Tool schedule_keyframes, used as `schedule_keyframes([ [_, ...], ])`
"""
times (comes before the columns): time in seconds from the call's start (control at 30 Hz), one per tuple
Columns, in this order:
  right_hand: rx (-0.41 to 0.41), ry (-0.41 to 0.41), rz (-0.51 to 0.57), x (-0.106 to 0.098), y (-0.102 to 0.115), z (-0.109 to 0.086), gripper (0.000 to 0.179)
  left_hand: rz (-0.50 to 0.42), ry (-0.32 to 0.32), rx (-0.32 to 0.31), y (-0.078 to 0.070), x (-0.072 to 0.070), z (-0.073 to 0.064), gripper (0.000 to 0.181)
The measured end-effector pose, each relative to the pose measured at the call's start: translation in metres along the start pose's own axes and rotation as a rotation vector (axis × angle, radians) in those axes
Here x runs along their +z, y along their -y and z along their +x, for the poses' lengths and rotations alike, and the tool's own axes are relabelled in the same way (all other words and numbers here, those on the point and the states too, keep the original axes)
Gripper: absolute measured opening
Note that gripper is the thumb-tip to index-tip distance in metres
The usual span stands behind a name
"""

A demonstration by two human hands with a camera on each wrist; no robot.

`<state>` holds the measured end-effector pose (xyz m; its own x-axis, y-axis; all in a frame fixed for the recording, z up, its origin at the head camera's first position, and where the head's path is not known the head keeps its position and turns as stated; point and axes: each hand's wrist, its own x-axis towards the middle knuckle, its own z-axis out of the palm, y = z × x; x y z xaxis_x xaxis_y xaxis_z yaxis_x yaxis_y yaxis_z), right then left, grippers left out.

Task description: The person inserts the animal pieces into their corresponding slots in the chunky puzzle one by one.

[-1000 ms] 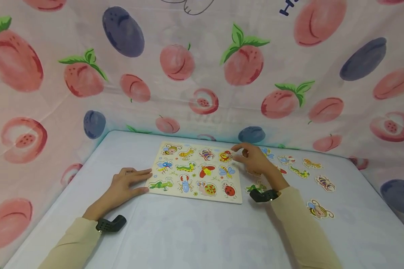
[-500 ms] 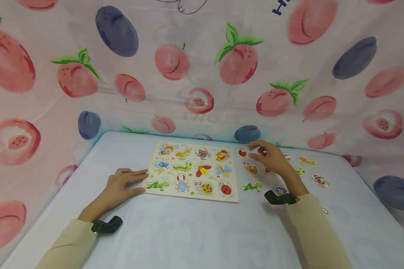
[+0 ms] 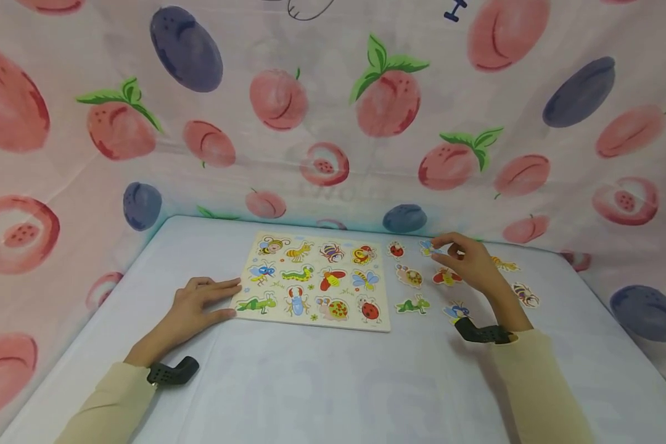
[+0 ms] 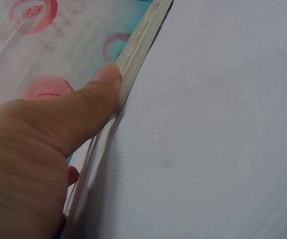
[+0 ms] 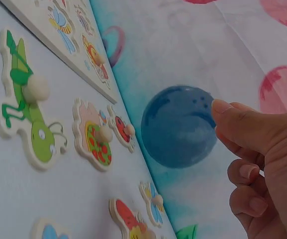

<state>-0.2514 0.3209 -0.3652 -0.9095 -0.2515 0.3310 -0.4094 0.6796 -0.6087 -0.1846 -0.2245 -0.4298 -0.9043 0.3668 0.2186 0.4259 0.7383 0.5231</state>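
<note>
My left hand point(image 3: 200, 305) lies at the left edge of a wooden insect puzzle board point(image 3: 315, 262), fingers fairly straight. In the left wrist view its thumb point(image 4: 101, 87) presses against the board's side point(image 4: 138, 59). My right hand point(image 3: 472, 262) hovers over a blue-winged dragonfly puzzle piece point(image 3: 426, 248), thumb and index finger apart, other fingers curled. The right wrist view shows that knobbed dragonfly piece point(image 5: 152, 201) below the fingers, with nothing held. A butterfly piece point(image 5: 96, 57) with a knob sits in the board's upper right corner.
Loose knobbed pieces lie right of the board: a ladybug point(image 3: 396, 250), snail point(image 3: 409, 276), grasshopper point(image 3: 413, 304), red-winged bug point(image 3: 446, 276), blue-winged insect point(image 3: 455, 310), spider point(image 3: 525, 295) and ant point(image 3: 505, 264). A fruit-print cloth point(image 3: 288, 166) stands behind the table.
My right hand has moved right, from the butterfly at the board's corner, past the ladybug piece, to above the dragonfly piece. The left hand stays at the board's edge.
</note>
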Motion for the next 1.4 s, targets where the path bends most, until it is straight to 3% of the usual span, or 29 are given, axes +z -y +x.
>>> schedule_keyframes([
  [0.27, 0.039, -0.045, -0.082, -0.008, -0.016, -0.018, 0.026, 0.006, 0.006, 0.000, -0.001, 0.002, 0.000, 0.054],
  [0.5, 0.047, -0.073, -0.064, -0.016, -0.020, -0.026, 0.024, 0.008, -0.001, 0.018, 0.000, 0.001, 0.001, 0.054],
  [0.73, 0.119, -0.063, -0.065, -0.016, -0.029, -0.035, 0.028, -0.006, 0.014, 0.020, -0.001, 0.001, 0.004, 0.054],
  [1.07, 0.170, -0.101, -0.046, -0.019, -0.038, -0.043, 0.032, -0.001, -0.013, 0.048, 0.001, -0.001, -0.001, 0.052],
  [1.4, 0.184, -0.110, -0.063, -0.029, -0.047, -0.044, 0.034, 0.001, -0.007, 0.033, 0.001, -0.002, 0.000, 0.052],
])
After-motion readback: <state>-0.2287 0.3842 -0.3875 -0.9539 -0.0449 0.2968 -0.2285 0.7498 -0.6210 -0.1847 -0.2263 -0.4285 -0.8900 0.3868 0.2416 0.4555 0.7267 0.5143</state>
